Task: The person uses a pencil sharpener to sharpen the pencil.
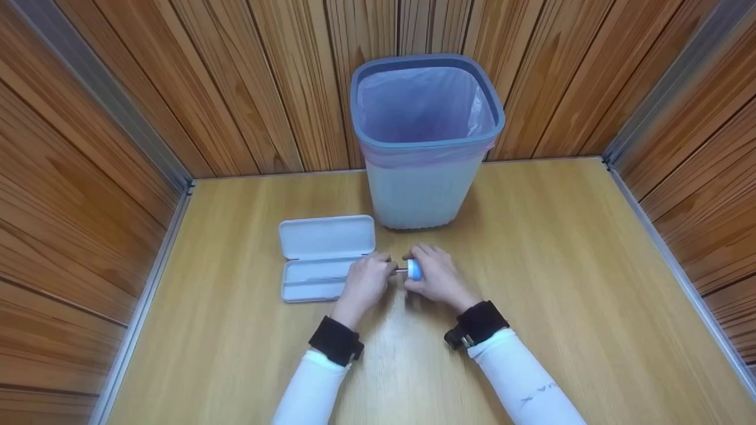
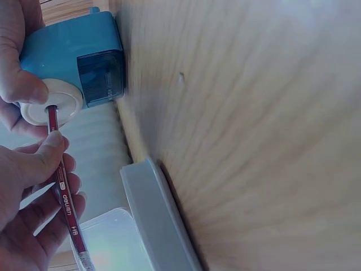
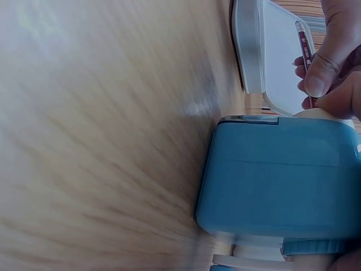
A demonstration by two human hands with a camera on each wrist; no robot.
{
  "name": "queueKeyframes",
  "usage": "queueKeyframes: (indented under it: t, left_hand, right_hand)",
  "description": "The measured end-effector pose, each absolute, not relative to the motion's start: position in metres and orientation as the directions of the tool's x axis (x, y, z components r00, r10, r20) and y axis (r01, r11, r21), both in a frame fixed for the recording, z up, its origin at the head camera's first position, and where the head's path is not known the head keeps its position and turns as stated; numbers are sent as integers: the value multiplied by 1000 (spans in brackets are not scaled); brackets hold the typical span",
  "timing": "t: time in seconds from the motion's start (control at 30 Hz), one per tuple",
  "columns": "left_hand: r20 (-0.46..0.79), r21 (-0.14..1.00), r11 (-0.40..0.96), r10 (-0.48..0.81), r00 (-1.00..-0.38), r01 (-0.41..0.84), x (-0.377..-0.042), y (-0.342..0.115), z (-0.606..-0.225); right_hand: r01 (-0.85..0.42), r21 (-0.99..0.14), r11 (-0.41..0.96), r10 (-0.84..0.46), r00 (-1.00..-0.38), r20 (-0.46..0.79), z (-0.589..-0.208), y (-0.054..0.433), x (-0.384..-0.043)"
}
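My left hand (image 1: pixel 367 282) pinches a dark red pencil (image 2: pixel 66 206) marked HB between thumb and fingers. The pencil's front end sits in the hole of a pale round dial (image 2: pixel 70 104) on a blue crank pencil sharpener (image 2: pixel 62 42). My right hand (image 1: pixel 438 278) grips this sharpener, which stands on the table; in the left wrist view its fingers touch the dial. A dark see-through shavings drawer (image 2: pixel 102 77) shows on the sharpener's side. In the right wrist view, the sharpener (image 3: pixel 276 175) hides much of the right hand. The pencil's tip is hidden inside.
An opened light grey pencil case (image 1: pixel 326 236) lies left of the hands, its lid folded back. Behind stands a tall waste bin (image 1: pixel 422 195) with a blue-grey rim and a plastic liner. A small fleck (image 2: pixel 181 78) lies on the wooden table. Wood-panelled walls enclose three sides.
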State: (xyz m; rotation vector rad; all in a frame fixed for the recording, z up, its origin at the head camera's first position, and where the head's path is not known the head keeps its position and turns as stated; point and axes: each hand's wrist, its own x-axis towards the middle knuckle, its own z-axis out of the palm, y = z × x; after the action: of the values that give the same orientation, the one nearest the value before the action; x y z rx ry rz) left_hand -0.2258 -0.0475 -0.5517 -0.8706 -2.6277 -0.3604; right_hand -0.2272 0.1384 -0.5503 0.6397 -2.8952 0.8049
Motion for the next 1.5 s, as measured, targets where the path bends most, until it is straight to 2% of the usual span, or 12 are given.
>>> queueKeyframes:
  t: [0.5,0.93,1.3,1.37,1.5]
  left_hand:
    - [392,154,766,532,-750,624,-227,-52,-550]
    - [372,202,761,523,-767,617,-226,-55,-549]
    - [302,244,755,537,-788,608,-227,-61,-547]
    - [286,250,775,514,-809,581,-228,-69,-546]
    - [226,317,838,389,-893,445,-229,-97,-543]
  right_hand:
    - [-375,-492,786,-356,-925,135,-550,137,-228]
    - [-391,-501,772,-362,-919,159,-550,137,-227]
    - [-373,-523,766,-354,-925,141,-551,137,-226]
    - [-362,-538,761,-345,-929,135,-550,139,-227]
    - [-352,-540,764,-337,-932,132,-548,143,-229]
